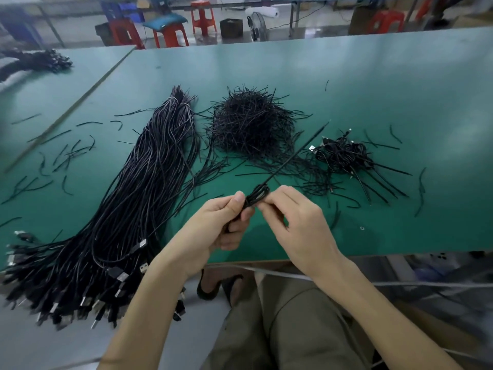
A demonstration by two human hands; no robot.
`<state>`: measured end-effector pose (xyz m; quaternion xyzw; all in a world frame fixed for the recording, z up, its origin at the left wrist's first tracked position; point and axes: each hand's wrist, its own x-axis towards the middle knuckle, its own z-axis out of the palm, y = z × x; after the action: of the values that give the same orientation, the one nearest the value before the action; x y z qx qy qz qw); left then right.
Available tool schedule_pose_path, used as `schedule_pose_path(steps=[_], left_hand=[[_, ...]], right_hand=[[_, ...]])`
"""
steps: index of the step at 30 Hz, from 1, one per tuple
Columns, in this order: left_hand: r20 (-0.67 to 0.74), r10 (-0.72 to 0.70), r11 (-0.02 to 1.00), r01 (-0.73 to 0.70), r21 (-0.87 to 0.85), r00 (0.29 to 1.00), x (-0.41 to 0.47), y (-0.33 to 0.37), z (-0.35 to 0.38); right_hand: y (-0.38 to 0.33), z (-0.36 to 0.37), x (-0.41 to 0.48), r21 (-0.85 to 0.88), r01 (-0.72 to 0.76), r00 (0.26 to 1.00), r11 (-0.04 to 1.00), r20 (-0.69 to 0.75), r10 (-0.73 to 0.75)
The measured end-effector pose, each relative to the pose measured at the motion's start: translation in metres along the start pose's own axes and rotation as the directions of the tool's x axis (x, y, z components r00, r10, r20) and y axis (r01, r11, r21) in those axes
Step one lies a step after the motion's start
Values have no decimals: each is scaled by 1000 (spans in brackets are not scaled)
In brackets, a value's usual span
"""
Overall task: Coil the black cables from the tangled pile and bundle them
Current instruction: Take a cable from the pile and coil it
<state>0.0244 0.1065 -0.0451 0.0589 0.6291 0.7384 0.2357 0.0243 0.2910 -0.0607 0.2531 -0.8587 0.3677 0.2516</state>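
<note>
Above the near edge of the green table (373, 89), my left hand (218, 222) grips a small coiled black cable (256, 196). My right hand (290, 217) pinches the same coil from the right. A thin black twist tie (298, 150) sticks up and away from the coil toward the far right. A long bundle of uncoiled black USB cables (149, 182) lies at the left, its plugs hanging over the table edge. A heap of black twist ties (250, 121) sits in the middle. A small pile of coiled, tied cables (344, 153) lies at the right.
Loose black ties (66, 153) lie scattered over the table's left part and around the piles. Another dark cable pile (37, 61) lies on the neighbouring table at far left. Red stools (170, 33) and boxes stand beyond the table. My knees are under the near edge.
</note>
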Motion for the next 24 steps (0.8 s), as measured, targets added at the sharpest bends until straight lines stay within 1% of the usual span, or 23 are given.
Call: schedule_pose_path(steps=[1, 2, 4, 6, 8, 10, 13, 17, 19, 21, 23, 24], left_hand=[[-32, 10, 999, -9, 33, 999, 0, -1, 2], [-76, 43, 993, -35, 114, 996, 0, -2, 4], [-138, 139, 942, -88, 325, 981, 0, -3, 7], [-153, 231, 870, -134, 475, 961, -1, -5, 6], [-139, 294, 820, -175, 546, 946, -2, -6, 4], [-104, 326, 832, -233, 504, 940, -5, -4, 3], [-59, 374, 856, -321, 405, 925, -8, 2, 0], [-6, 458, 826, -423, 373, 889, -3, 6, 1], [-16, 474, 839, -445, 313, 881, 2, 6, 4], [-61, 484, 852, -454, 261, 873, 7, 5, 6], [-88, 494, 842, -451, 296, 865, 9, 7, 7], [-78, 514, 814, -458, 357, 854, 11, 7, 7]], right_hand=[[0, 1, -1, -38, 15, 1000, 999, -4, -15], [0, 1, -2, -75, 31, 1000, 997, -3, -31], [2, 1, -1, -128, 53, 999, 990, 7, -53], [2, 3, 2, -152, 64, 998, 986, 18, -61], [3, 5, 5, -147, 52, 998, 988, 35, -48], [5, 5, 9, -114, 22, 998, 993, 58, -16], [8, 1, 13, 60, -78, 996, 995, 57, 74], [5, -11, 19, 200, -92, 996, 976, 42, 85], [5, -19, 24, 239, -91, 996, 967, 46, 82], [4, -24, 28, 253, -98, 994, 963, 74, 81], [3, -25, 29, 263, -106, 991, 959, 102, 82], [1, -26, 28, 269, -100, 991, 958, 117, 70]])
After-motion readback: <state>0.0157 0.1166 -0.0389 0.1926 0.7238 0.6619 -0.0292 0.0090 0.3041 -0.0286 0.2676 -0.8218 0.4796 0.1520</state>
